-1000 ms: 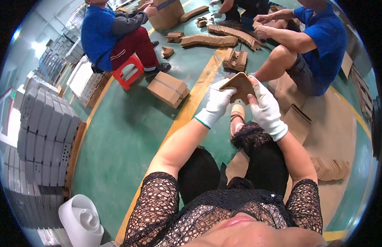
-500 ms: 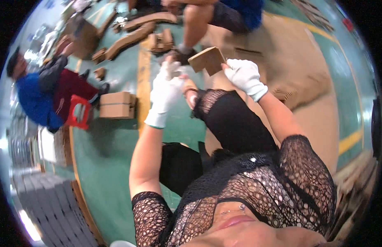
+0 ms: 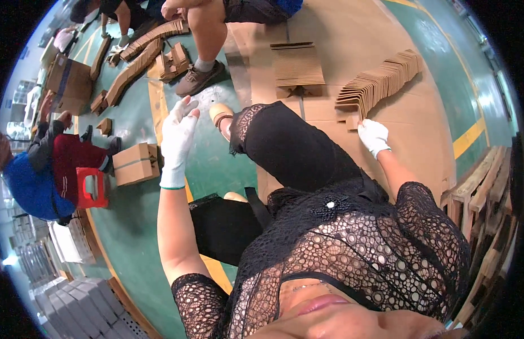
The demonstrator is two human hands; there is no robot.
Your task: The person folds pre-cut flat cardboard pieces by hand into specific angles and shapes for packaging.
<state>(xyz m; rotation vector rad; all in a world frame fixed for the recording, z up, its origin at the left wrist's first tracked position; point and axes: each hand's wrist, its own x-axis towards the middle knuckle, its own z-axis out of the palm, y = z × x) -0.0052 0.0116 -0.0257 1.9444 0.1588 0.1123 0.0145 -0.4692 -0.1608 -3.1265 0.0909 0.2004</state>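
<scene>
A: How do the folded cardboard pieces (image 3: 380, 83) look?

B: Plain brown, each bent at an angle and nested against the next, so the edges fan like pleats along a curved row. The row's near end is right at the right grip (image 3: 374, 137), and it runs forward and to the right from there, over a flat cardboard sheet (image 3: 412, 150).

A: And the second stack (image 3: 297, 63)?

B: The same brown, packed straighter, ahead and to the left of the right grip, well apart from it.

A: The arms?

B: The right forearm (image 3: 396, 169) is out to the side, elbow bent, angled forward and a little inward. The left forearm (image 3: 174, 231) points nearly straight ahead over the green floor (image 3: 137, 237).

A: So the grips, both white-gloved?

B: The left grip (image 3: 180, 138) is wide and empty, thumb apart from the fingers. A taped box (image 3: 136, 164) sits to its left, a co-worker's shoe (image 3: 200, 78) just ahead. The right grip is curled at the row's near end; whether it pinches a piece or merely touches one, I honestly can't tell.
</scene>
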